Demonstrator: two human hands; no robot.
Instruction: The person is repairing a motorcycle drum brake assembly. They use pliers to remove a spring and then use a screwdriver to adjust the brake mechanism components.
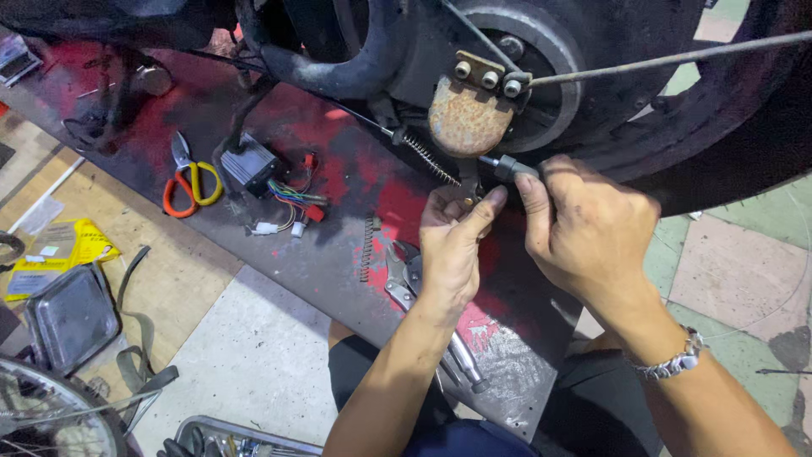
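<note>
We are pinching a short dark grey cylindrical metal adjuster [507, 167] between the thumb and forefinger of our right hand [584, 233]; its long axis is running roughly level, pointing left toward the rusty brown brake arm plate [465, 118] on the black wheel hub [541, 68]. Our left hand [452, 245] is sitting just beside and below it, fingers curled, thumb pressing up near the coiled steel spring [427, 158]. Silver locking pliers [406, 275] are lying under our left wrist.
</note>
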